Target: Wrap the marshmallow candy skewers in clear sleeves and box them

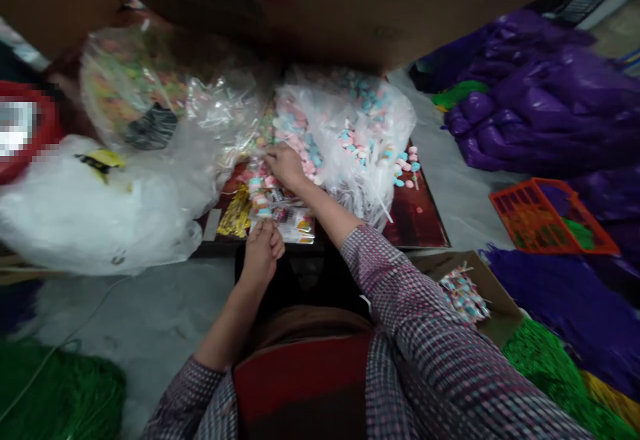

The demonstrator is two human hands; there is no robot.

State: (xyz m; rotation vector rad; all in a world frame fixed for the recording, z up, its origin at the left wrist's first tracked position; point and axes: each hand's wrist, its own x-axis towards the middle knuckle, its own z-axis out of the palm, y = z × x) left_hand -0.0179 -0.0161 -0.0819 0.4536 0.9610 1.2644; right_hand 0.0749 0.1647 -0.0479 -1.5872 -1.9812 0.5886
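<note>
My left hand (pixel 263 243) is closed at the front edge of the dark red table (pixel 425 220). From its fingertips rises a marshmallow skewer (pixel 259 193) of pink, white and blue pieces; its stick is hidden in the fingers. My right hand (pixel 286 165) reaches just beyond the skewer's top, fingers pinched together; whatever they hold is too blurred to make out. Right beside it, an open clear bag (pixel 345 153) spills pink, white and blue marshmallows (pixel 305 137). Printed clear wrappers (pixel 297 223) lie under the skewer, with gold ties (pixel 235 213) to their left.
A big clear bag of green and orange sweets (pixel 135 80) and a white plastic bag (pixel 95 207) crowd the left. A cardboard box (pixel 500 313) with wrapped skewers stands at right, near an orange basket (pixel 550 217) and purple bags (pixel 525 107). Cardboard (pixel 320 13) overhangs the back.
</note>
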